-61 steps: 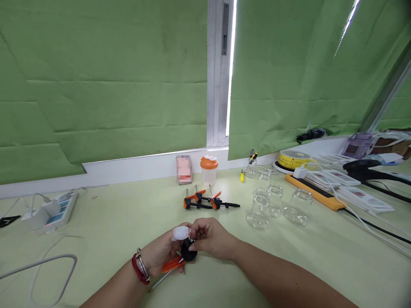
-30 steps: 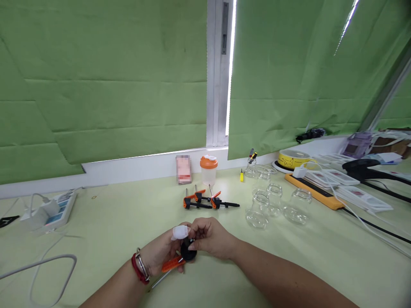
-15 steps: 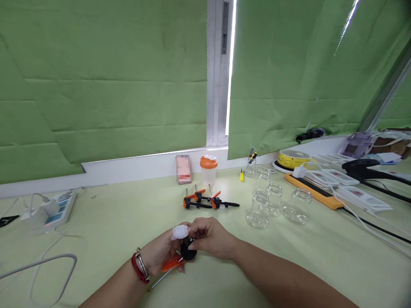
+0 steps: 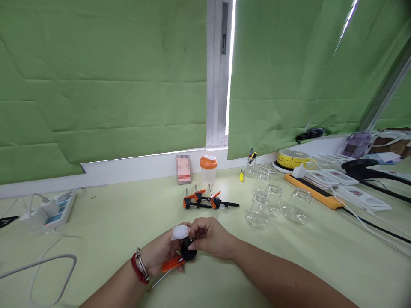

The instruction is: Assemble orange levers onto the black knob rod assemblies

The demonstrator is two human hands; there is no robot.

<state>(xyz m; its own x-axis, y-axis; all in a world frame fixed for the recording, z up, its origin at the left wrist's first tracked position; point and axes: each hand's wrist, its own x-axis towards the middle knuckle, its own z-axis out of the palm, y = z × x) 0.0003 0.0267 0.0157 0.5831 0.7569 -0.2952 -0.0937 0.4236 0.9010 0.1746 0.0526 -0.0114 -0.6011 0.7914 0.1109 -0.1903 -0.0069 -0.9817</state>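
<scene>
At the front of the table, my left hand (image 4: 160,252) is wrapped round a tool with an orange handle (image 4: 172,263), a black round part (image 4: 188,250) and a thin metal rod (image 4: 162,279). White material (image 4: 180,232) covers one of its fingers. My right hand (image 4: 208,237) pinches the black part from the right, thumb on its upper edge; the fingertips behind it are hidden. Beyond the hands lie several orange and black clamps (image 4: 196,205). Behind them stand a cup with an orange lid (image 4: 208,171) and a small pinkish box (image 4: 183,170).
Several clear glass jars (image 4: 257,210) stand to the right, with screwdrivers (image 4: 251,159) behind. Farther right are an orange power strip (image 4: 313,191), white packs (image 4: 362,199) and a yellow tape roll (image 4: 293,160). A white power strip (image 4: 61,211) and grey cable (image 4: 69,256) lie left.
</scene>
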